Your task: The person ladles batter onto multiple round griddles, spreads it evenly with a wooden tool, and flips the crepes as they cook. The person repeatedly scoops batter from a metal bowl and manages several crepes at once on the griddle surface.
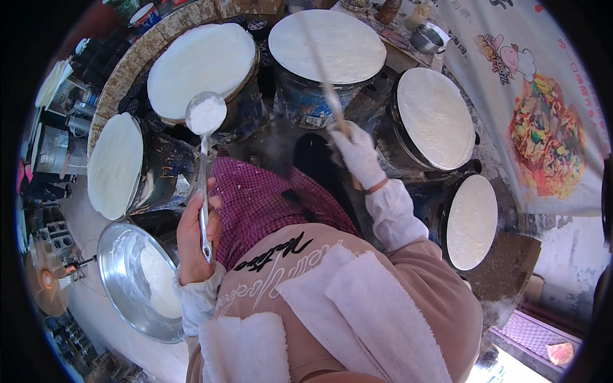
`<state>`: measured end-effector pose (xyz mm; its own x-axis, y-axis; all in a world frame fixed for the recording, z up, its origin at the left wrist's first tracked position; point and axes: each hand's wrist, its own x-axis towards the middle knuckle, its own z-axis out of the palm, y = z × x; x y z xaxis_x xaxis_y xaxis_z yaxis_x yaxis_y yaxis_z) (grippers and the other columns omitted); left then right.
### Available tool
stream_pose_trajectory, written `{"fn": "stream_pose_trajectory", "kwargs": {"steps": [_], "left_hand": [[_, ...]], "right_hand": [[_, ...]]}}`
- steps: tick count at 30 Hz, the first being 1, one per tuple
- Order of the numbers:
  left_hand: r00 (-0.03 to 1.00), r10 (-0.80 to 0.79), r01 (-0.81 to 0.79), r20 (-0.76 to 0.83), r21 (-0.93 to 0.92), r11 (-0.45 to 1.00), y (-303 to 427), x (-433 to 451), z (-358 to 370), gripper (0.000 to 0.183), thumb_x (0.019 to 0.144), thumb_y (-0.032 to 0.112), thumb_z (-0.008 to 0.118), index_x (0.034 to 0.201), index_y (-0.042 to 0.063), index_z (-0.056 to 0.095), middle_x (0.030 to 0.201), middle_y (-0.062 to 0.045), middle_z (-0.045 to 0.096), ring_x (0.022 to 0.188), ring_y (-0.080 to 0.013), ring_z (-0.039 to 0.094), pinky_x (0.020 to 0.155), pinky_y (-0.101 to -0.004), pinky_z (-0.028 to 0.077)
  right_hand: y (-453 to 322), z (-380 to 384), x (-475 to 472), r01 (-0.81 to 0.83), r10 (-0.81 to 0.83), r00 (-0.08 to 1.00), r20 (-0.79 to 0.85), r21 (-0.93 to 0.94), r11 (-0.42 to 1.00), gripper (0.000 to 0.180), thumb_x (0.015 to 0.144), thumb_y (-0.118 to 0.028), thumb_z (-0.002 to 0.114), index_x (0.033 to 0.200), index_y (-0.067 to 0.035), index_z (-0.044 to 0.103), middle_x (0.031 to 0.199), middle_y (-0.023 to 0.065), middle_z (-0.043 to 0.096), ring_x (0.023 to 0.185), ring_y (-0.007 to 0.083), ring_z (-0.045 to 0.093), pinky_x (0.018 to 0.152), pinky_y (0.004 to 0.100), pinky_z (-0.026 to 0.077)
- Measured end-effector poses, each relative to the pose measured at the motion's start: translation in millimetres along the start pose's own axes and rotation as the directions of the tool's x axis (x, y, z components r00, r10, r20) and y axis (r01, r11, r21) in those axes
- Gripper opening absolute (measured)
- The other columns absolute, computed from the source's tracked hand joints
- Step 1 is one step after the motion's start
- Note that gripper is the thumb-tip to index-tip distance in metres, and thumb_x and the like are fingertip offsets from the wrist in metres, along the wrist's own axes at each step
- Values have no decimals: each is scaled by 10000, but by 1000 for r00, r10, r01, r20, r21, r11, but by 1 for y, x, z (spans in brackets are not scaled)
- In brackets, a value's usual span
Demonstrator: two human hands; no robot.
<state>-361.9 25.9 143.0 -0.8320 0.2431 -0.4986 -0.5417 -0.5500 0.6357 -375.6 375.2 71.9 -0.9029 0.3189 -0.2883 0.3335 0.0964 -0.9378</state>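
My bare left hand [198,225] grips the handle of a metal ladle [206,115], whose bowl holds white batter or flour. The ladle's bowl appears over the near edge of a griddle covered by a pale round flatbread sheet [201,72]. In a white glove, my right hand [355,153] is closed round a long wooden stick [325,81], blurred along its length. The stick's far part lies across the view of the top griddle's white round sheet [354,45]; contact cannot be told. More white rounds cover griddles at the left [115,167], right [436,119] and lower right [471,222].
A large metal basin [107,273] with white batter or dough stands at the lower left. Drum-shaped stoves surround me, with a curved brick rim [112,86] behind. A steel pot [427,39] sits on a ledge at upper right. A fan [48,280] stands far left.
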Motion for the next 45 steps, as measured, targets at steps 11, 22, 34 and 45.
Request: {"fn": "stream_pose_trajectory", "kwargs": {"steps": [11, 22, 34, 45], "left_hand": [[998, 28, -32, -64, -71, 997, 47, 35, -5, 388, 1063, 190, 389, 1402, 4, 428, 883, -73, 622, 409, -52, 437, 334, -172, 345], [997, 34, -39, -66, -70, 997, 59, 56, -9, 383, 1062, 174, 392, 1391, -19, 433, 862, -89, 631, 399, -54, 418, 336, -181, 333], [993, 63, -69, -97, -51, 996, 57, 57, 5, 379, 1065, 195, 393, 1382, -7, 443, 862, -81, 638, 399, -48, 412, 347, -176, 340], [987, 109, -118, -114, -79, 990, 52, 28, 6, 389, 1057, 181, 409, 1389, -20, 436, 879, -63, 614, 410, -45, 422, 353, -171, 342]], "right_hand": [[17, 82, 186, -1, -21, 997, -71, -299, 954, 267, 884, -309, 591, 919, -61, 681, 790, 189, 681, 759, 357, 683, 693, 446, 525], [-20, 156, 271, 141, -135, 990, 45, -438, 888, 300, 886, -350, 581, 994, -105, 716, 958, 193, 708, 917, 383, 679, 825, 463, 531], [-3, -129, 233, -100, 24, 765, -643, -83, 991, 164, 885, -133, 576, 997, -44, 655, 704, 125, 667, 526, 221, 650, 469, 346, 511], [75, -62, 199, -119, 64, 916, -396, -117, 986, 183, 873, -186, 603, 956, -23, 619, 624, 84, 609, 470, 193, 590, 415, 353, 463]]}}
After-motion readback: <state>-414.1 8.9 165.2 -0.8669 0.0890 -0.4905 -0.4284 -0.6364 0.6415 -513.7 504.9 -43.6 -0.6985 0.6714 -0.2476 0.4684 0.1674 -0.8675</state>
